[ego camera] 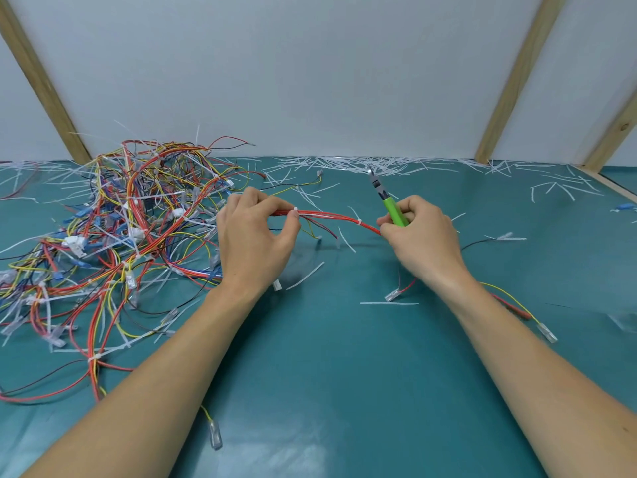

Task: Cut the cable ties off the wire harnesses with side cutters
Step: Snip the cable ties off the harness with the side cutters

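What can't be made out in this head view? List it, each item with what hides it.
- Side cutters: the blades are too small in the head view to tell open from closed; the right hand covers the lower handles.
- Red harness: both held stretches vanish under the left hand and the right hand's fingers.
- Wire pile: cut off by the left edge, too tangled to count ties.

Green-handled side cutters (pixel 393 205), red wire harness (pixel 331 217) with white cable ties (pixel 359 222), on a teal mat (pixel 344 374).
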Tool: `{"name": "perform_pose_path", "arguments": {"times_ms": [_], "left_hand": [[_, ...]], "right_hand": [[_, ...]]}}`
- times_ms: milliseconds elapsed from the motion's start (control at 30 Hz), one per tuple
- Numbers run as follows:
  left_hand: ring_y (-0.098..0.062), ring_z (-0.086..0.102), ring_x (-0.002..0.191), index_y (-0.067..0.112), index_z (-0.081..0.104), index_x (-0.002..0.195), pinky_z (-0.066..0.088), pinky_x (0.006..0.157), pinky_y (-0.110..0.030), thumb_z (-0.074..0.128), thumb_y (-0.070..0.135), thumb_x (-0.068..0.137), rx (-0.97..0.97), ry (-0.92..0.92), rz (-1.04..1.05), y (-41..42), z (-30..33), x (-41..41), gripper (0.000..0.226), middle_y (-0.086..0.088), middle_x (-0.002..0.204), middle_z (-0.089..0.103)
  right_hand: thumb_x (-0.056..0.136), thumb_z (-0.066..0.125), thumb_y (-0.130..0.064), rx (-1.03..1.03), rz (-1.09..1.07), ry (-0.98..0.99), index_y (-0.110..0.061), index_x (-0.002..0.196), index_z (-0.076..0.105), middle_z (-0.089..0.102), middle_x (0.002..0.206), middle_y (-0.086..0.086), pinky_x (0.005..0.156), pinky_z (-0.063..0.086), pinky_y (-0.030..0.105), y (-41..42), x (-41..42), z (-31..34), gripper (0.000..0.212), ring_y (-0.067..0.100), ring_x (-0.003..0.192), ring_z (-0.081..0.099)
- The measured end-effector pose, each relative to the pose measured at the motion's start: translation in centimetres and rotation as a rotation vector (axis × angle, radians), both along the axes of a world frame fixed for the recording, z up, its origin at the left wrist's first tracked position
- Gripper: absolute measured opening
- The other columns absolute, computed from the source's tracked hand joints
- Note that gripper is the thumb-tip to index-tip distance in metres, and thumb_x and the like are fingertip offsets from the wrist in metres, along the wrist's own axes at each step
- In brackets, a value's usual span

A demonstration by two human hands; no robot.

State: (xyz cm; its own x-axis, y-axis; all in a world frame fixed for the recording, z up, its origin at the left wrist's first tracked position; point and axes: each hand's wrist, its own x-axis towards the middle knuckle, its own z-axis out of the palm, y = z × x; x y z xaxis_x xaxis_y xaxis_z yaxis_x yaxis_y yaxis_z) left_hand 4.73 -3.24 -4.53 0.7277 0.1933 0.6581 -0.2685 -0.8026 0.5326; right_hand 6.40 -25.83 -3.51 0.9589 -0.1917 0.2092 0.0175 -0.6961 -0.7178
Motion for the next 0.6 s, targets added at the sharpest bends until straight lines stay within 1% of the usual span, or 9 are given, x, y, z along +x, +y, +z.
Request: {"name": "perform_pose_path", "arguments": {"times_ms": [67, 133, 200, 267, 400, 533, 600], "left_hand": [[-0.021, 0.05, 0.096, 0.023, 0.075, 0.088, 0.032, 0.094, -0.035, 0.067, 0.031, 0.089, 0.055, 0.019, 0.013, -0.1, -0.1, 0.0, 0.012, 0.003, 0.089, 0.056], [-0.022, 0.051, 0.097, 0.021, 0.074, 0.089, 0.032, 0.104, -0.038, 0.064, 0.031, 0.089, 0.111, 0.037, 0.022, -0.1, -0.1, -0.1, 0.014, 0.002, 0.091, 0.058], [-0.024, 0.053, 0.099, 0.021, 0.073, 0.092, 0.031, 0.11, -0.041, 0.064, 0.028, 0.09, 0.147, 0.046, 0.026, -0.2, -0.1, -0.1, 0.012, 0.001, 0.093, 0.06], [-0.025, 0.055, 0.098, 0.02, 0.072, 0.093, 0.033, 0.109, -0.042, 0.065, 0.024, 0.089, 0.163, 0.031, 0.01, -0.2, 0.1, -0.2, 0.009, 0.001, 0.093, 0.06], [-0.026, 0.056, 0.097, 0.019, 0.073, 0.092, 0.038, 0.101, -0.042, 0.067, 0.022, 0.088, 0.176, 0.021, -0.01, -0.2, 0.4, -0.3, 0.007, 0.0, 0.093, 0.061], [-0.027, 0.056, 0.103, 0.019, 0.072, 0.103, 0.036, 0.104, -0.038, 0.066, 0.02, 0.089, 0.191, 0.022, -0.049, -0.4, 0.7, -0.6, 0.015, -0.001, 0.101, 0.062], [-0.026, 0.056, 0.103, 0.018, 0.07, 0.106, 0.036, 0.1, -0.034, 0.065, 0.017, 0.089, 0.21, -0.01, -0.112, -0.8, 1.0, -0.9, 0.018, 0.0, 0.103, 0.063]], "right_hand": [[0.087, 0.069, -0.035, -0.038, 0.007, 0.01, -0.027, 0.095, 0.064, 0.075, 0.096, -0.013, 0.084, 0.05, 0.039, 0.0, 0.0, -0.2, 0.013, 0.024, 0.096, 0.065], [0.086, 0.07, -0.036, -0.055, 0.02, 0.019, -0.027, 0.093, 0.063, 0.075, 0.093, -0.011, 0.084, 0.05, 0.039, 0.1, 0.0, -0.5, 0.014, 0.025, 0.094, 0.064], [0.085, 0.071, -0.037, -0.064, 0.03, 0.03, -0.028, 0.089, 0.06, 0.074, 0.088, -0.009, 0.084, 0.051, 0.04, 0.2, 0.0, -0.6, 0.015, 0.027, 0.091, 0.064], [0.084, 0.072, -0.037, -0.082, 0.042, 0.031, -0.028, 0.086, 0.057, 0.073, 0.086, -0.008, 0.084, 0.05, 0.04, 0.2, 0.0, -0.7, 0.018, 0.027, 0.089, 0.063], [0.085, 0.072, -0.036, -0.095, 0.044, 0.018, -0.027, 0.087, 0.056, 0.071, 0.087, -0.007, 0.086, 0.048, 0.04, 0.3, 0.0, -0.8, 0.018, 0.028, 0.091, 0.061], [0.086, 0.07, -0.035, -0.087, 0.041, -0.01, -0.029, 0.085, 0.054, 0.07, 0.089, -0.008, 0.083, 0.049, 0.041, 0.5, -0.2, -0.7, 0.018, 0.029, 0.092, 0.06], [0.086, 0.07, -0.034, -0.068, 0.052, -0.037, -0.029, 0.087, 0.055, 0.071, 0.09, -0.008, 0.082, 0.05, 0.041, 0.6, -0.3, -0.7, 0.016, 0.028, 0.091, 0.061]]}}
